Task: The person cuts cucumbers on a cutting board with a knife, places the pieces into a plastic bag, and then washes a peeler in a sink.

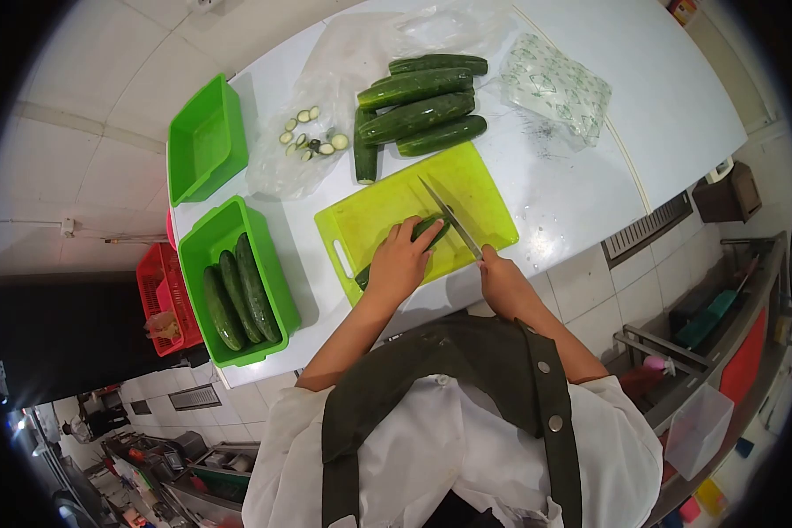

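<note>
A dark green cucumber (361, 278) lies slantwise on the yellow-green cutting board (365, 227). My left hand (400, 262) grips it from above, with the fingers curled over it and covering much of its length. In my right hand (507, 283) is the handle of a kitchen knife (463, 231), whose blade crosses the cucumber's far end, just right of my left fingertips. Beyond the board is a pile of whole cucumbers (418, 116). Small pale cucumber end pieces (326, 149) lie on a clear plastic bag to its left.
Three cucumbers (253, 286) lie in a green bin (285, 315) at the table's left edge. Another green bin (179, 150) stands behind it. A printed plastic bag (556, 88) rests at the back right of the white table (581, 211). Red baskets (160, 282) sit beyond the left edge.
</note>
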Demonstrator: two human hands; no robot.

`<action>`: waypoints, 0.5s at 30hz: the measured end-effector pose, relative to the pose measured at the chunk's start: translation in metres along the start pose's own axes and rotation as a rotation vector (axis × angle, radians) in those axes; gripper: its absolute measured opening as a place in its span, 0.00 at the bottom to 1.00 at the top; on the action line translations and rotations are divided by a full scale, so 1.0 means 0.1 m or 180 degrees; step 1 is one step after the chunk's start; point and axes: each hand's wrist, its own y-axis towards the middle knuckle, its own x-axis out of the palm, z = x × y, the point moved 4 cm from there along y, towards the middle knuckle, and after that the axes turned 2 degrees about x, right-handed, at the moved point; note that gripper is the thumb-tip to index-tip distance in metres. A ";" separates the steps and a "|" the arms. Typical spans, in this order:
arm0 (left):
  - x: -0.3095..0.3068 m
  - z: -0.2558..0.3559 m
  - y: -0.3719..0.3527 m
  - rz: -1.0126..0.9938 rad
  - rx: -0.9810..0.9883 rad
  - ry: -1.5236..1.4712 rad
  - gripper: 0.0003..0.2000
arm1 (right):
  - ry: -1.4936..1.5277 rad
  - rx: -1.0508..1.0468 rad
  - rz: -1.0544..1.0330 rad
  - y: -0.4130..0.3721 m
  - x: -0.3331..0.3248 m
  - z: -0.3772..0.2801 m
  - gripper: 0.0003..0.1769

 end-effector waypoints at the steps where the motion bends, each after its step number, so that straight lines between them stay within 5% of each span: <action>1: 0.00 0.01 0.01 -0.0019 -0.0002 0.0014 0.27 | -0.0011 0.0014 -0.0044 -0.01 0.00 0.00 0.08; 15: 0.00 0.01 0.01 -0.0009 0.0043 -0.0043 0.27 | -0.0048 -0.0140 -0.0013 0.31 0.24 0.12 0.08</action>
